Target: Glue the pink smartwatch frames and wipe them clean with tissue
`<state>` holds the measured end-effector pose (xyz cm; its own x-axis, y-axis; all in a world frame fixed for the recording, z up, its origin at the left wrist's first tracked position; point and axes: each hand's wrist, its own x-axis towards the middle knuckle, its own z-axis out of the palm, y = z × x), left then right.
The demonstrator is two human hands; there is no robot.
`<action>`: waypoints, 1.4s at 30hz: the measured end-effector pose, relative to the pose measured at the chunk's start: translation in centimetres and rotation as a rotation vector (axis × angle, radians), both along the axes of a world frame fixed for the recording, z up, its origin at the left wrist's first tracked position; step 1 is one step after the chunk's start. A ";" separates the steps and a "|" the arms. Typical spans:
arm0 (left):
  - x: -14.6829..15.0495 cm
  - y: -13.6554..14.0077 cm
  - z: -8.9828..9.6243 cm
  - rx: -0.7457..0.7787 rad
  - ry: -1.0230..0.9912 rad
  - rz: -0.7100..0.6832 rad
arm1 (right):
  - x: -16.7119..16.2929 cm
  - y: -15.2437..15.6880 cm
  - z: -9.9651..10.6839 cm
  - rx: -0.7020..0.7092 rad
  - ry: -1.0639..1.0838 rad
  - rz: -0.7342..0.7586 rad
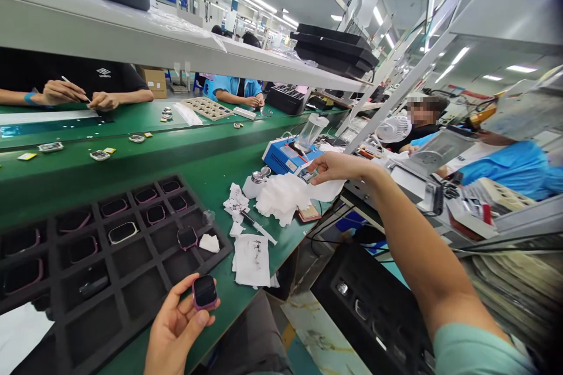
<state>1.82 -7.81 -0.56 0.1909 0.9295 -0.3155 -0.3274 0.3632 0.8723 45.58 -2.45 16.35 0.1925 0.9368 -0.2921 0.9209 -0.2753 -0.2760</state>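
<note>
In my left hand (176, 325), a small square watch case (204, 292) with a dark screen and a purple-pink frame is pinched between thumb and fingers, near the tray's front right edge. My right hand (328, 168) reaches out over the bench's right side, thumb and fingertips apart, above crumpled white wipes (281, 196) and beside a blue box-shaped device (285, 155). Whether its fingertips touch the wipes is unclear. A black compartment tray (145, 246) holds several watch cases, mostly purple-framed, one with a pale frame (123, 232).
A syringe (259, 227) lies between the wipes and a stained white cloth (251, 261). Small metal-lidded containers (259, 176) stand by the device. A white shelf (185, 41) crosses overhead. Co-workers' hands (65, 94) work across the bench. Another dark tray (373, 310) sits low at right.
</note>
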 end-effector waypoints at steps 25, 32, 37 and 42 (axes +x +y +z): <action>0.0 -1.8 -1.5 0.097 -0.321 -0.350 | -26.4 -7.4 -8.2 0.527 0.154 0.720; -0.7 -1.9 -1.8 0.155 -0.264 -0.143 | -26.8 -10.0 -12.2 0.745 0.598 0.296; -0.9 -1.8 -2.3 0.190 -0.159 -0.094 | -28.1 -10.1 -13.9 0.518 0.751 -0.036; -0.9 -1.9 -1.8 0.274 0.043 -0.103 | -29.0 -9.8 -14.2 0.356 1.057 -0.110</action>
<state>0.94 -9.67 -2.35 0.2802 0.9577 -0.0656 -0.2616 0.1419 0.9547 16.55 -12.20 2.14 0.0934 0.9927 -0.0765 0.1523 -0.0902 -0.9842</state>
